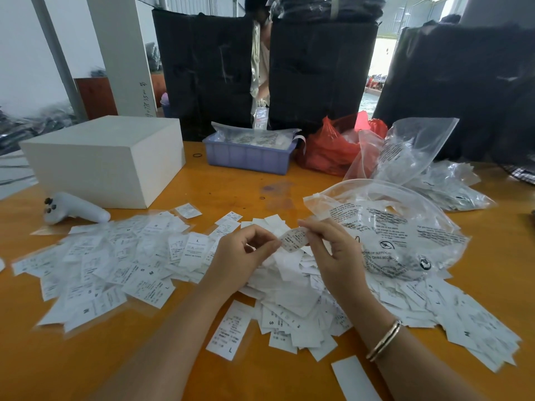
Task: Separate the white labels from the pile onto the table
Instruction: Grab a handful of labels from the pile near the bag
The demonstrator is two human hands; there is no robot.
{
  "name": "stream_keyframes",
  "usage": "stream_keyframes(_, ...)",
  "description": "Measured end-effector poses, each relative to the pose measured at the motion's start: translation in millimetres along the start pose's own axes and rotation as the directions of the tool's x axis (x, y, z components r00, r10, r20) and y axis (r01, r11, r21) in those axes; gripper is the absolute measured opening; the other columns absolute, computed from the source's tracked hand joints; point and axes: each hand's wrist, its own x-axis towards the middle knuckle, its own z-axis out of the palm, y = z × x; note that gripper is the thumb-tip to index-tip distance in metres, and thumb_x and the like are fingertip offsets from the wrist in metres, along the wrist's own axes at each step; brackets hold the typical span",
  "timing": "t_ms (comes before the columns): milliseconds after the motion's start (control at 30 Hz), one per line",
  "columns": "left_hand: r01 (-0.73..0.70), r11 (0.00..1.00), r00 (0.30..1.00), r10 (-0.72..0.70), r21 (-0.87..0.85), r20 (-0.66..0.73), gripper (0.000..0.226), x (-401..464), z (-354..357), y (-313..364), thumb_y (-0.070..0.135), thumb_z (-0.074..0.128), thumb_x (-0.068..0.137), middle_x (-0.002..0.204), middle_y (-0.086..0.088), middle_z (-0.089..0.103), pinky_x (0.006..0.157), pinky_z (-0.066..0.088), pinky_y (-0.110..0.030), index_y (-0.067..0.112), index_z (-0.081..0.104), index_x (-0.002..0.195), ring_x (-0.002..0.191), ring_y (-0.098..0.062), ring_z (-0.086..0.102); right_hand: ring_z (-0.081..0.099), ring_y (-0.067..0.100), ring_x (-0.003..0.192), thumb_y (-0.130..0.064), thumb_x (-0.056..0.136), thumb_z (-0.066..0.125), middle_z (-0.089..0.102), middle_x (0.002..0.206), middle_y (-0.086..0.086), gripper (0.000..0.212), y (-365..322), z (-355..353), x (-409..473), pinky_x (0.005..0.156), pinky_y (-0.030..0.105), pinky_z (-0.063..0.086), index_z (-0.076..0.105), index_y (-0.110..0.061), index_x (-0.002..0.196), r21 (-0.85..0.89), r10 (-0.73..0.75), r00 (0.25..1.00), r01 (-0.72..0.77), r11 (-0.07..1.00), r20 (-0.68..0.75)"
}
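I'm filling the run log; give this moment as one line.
left hand + right hand: pinch one label | above pile | table

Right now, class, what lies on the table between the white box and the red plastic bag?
In the head view, a lilac plastic tray holding bagged labels lies between the white box and the red plastic bag, at the far edge of the orange table.

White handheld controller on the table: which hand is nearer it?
Left. The left hand is right of the controller, across spread labels; the right hand lies farther right.
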Motion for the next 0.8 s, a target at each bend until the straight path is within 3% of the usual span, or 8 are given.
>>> stream_keyframes(200, -0.005, 1.0, 0.999, 0.005, 0.013, 0.049, 0.022, -2.3, 0.2, 1.7, 0.056, 0.059, 0.074, 0.081, 0.019, 0.069, 0.063, 0.049, -0.013, 0.038, 0.066, 0.084, 0.074, 0.0, 0.063, 0.058, 0.007, 0.079, -0.001, 0.087, 0.061, 0.065, 0.085, -0.006, 0.031, -0.5, 3.6, -2.2, 0.067, 0.016, 0.047, 0.067, -0.02, 0.111, -0.073, -0.007, 0.996, 0.013, 0.997, 0.084)
stream_keyframes(300, 0.015, 1.0, 0.999, -0.015, 0.003, 0.047, 0.013, -2.1, 1.1, 1.5, 0.048, 0.061, 0.08, 0.079, 0.016, 0.07, 0.066, 0.052, -0.017, 0.036, 0.067, 0.083, 0.074, -0.002, 0.065, 0.059, 0.004, 0.082, -0.012, 0.087, 0.065, 0.061, 0.081, -0.023, 0.029, -4.6, 8.6, -3.8, 0.072, 0.026, 0.049, 0.063, -0.034, 0.106, -0.134, 0.062, 0.993, -0.047, 0.99, 0.103)
stream_keyframes(367, 0.017, 1.0, 1.0, -0.017, -0.007, 0.024, 0.005, -1.4, 0.6, 0.8, 0.034, 0.064, 0.086, 0.08, 0.018, 0.07, 0.067, 0.05, -0.012, 0.037, 0.068, 0.083, 0.077, 0.0, 0.065, 0.061, 0.003, 0.082, -0.017, 0.087, 0.066, 0.06, 0.081, -0.028, 0.017, -3.3, 10.5, -4.5, 0.077, 0.038, 0.051, 0.068, -0.029, 0.099, -0.156, 0.118, 0.984, -0.097, 0.983, 0.13)
stream_keyframes(433, 0.001, 1.0, 1.0, -0.001, -0.005, -0.005, 0.016, -1.6, 0.3, 0.0, 0.022, 0.064, 0.089, 0.082, 0.02, 0.07, 0.07, 0.049, -0.01, 0.037, 0.068, 0.084, 0.08, 0.002, 0.064, 0.061, 0.004, 0.083, -0.019, 0.087, 0.067, 0.063, 0.083, -0.025, 0.009, -2.4, 11.0, -5.4, 0.082, 0.041, 0.048, 0.072, -0.021, 0.093, -0.177, 0.13, 0.972, -0.096, 0.98, 0.195)
stream_keyframes(567, 0.006, 1.0, 0.999, -0.006, -0.001, -0.033, 0.02, -1.9, -0.9, 2.2, 0.018, 0.063, 0.089, 0.085, 0.023, 0.07, 0.07, 0.047, -0.006, 0.037, 0.068, 0.083, 0.082, 0.005, 0.063, 0.059, 0.0, 0.089, -0.016, 0.09, 0.062, 0.069, 0.095, -0.009, 0.013, -6.8, 11.5, -3.6, 0.084, 0.019, 0.044, 0.073, -0.014, 0.097, -0.091, 0.128, 0.938, -0.104, 0.99, 0.322)
stream_keyframes(667, 0.037, 0.999, 0.987, -0.036, 0.008, -0.156, 0.017, -0.1, -5.5, 2.7, 0.023, 0.062, 0.09, 0.08, 0.021, 0.069, 0.063, 0.046, -0.006, 0.038, 0.066, 0.082, 0.077, 0.007, 0.061, 0.054, -0.011, 0.089, -0.015, 0.093, 0.056, 0.063, 0.096, -0.014, 0.017, -10.5, 5.3, 6.8, 0.08, 0.005, 0.039, 0.069, -0.018, 0.103, -0.141, 0.134, 0.965, -0.104, 0.985, 0.227)
stream_keyframes(800, 0.167, 0.976, 0.909, -0.097, 0.141, -0.405, 0.005, 3.8, -16.0, -5.1, 0.03, 0.06, 0.091, 0.078, 0.016, 0.063, 0.052, 0.044, -0.008, 0.03, 0.065, 0.091, 0.069, 0.006, 0.058, 0.056, 0.0, 0.085, -0.006, 0.092, 0.052, 0.064, 0.094, -0.006, 0.02, -3.7, -19.7, 37.5, 0.073, 0.005, 0.039, 0.069, -0.013, 0.101, -0.205, 0.129, 0.979, -0.16, 0.966, -0.157)
